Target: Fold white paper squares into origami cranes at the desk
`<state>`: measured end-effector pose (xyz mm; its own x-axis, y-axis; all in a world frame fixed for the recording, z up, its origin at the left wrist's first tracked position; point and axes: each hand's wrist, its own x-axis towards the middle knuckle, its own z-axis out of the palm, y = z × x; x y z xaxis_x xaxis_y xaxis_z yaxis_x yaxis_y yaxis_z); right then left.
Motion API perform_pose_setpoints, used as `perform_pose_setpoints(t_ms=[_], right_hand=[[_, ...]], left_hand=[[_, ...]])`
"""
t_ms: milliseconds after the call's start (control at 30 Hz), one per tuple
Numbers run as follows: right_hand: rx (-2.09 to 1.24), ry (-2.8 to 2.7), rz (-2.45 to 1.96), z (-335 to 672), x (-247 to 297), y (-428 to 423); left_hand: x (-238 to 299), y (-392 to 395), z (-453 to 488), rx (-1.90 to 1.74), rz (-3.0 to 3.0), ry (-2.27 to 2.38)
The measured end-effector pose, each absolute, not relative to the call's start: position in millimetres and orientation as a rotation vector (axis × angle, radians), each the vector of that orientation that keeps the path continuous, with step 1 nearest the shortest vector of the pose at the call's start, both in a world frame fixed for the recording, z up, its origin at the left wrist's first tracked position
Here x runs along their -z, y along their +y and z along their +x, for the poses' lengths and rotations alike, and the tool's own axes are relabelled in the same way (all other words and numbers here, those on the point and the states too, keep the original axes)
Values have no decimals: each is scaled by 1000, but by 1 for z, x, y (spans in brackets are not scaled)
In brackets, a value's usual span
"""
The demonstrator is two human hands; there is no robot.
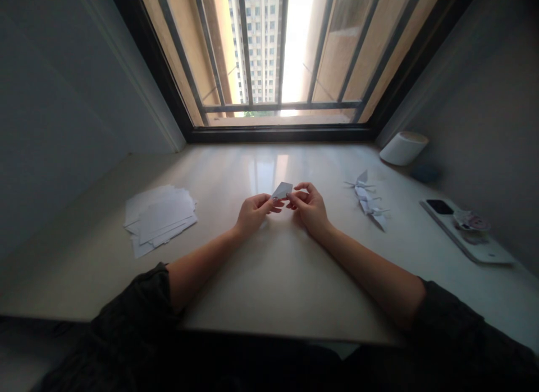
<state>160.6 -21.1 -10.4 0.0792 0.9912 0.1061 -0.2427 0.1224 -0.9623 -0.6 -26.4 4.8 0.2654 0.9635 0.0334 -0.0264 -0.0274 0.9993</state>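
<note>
Along the near edge of the pale surface (273,291), dark sleeves (135,302) end below the elbows, and both bare forearms reach inward. Toward the right edge lies a flat white slab (492,257), bearing a small black rounded object (440,206) and a clear-wrapped item (471,220) too blurred to identify. Near the left edge, white paper sheets (162,218) overlap in an uneven pile. Around the middle of the surface, the left hand (254,212) pinches a small folded paper (283,188) between thumb and fingers at its left side; the right hand (311,209) has thumb and fingertips closed on its right corner. To their right, folded paper cranes (365,199) sit in a close row. At the far right corner a white cylinder (400,149) tilts. Beyond the far edge stands a dark window frame (278,135) with bars (269,107), a tall building (256,49) outside.
</note>
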Motion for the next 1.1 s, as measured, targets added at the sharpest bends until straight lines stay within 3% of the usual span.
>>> perform_pose_setpoints(t_ms=[1100], right_hand=[[-1088, -1067, -917, 158, 12, -23]], left_hand=[[-7, -31, 2, -1112, 1391, 1085]])
